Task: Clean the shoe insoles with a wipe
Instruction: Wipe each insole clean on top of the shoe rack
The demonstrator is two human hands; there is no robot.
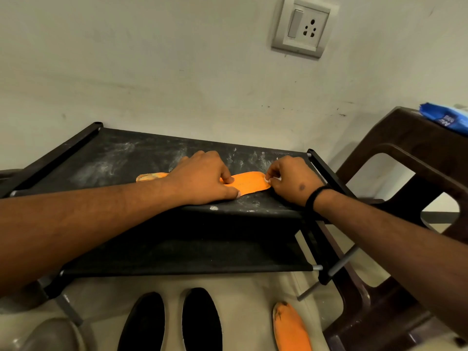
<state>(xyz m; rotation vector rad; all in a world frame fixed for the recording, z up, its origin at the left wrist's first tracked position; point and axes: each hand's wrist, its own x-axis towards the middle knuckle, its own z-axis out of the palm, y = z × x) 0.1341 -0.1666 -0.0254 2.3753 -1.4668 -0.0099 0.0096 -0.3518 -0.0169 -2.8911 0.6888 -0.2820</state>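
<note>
An orange insole (249, 184) lies flat on the top shelf of a black fabric rack (121, 160). My left hand (202, 177) presses down on its middle, fingers spread over it and thumb on its near edge. My right hand (291, 181) pinches a small white wipe (269, 179) at the insole's right end. A second orange insole (291, 328), with dark marks at its tip, lies on the floor at the lower right.
Two black insoles (144, 323) (202, 323) lie on the floor below the rack. A brown plastic chair (410, 158) stands to the right with a blue wipes packet (445, 117) on it. White dust smears the shelf. A wall socket (302, 26) is above.
</note>
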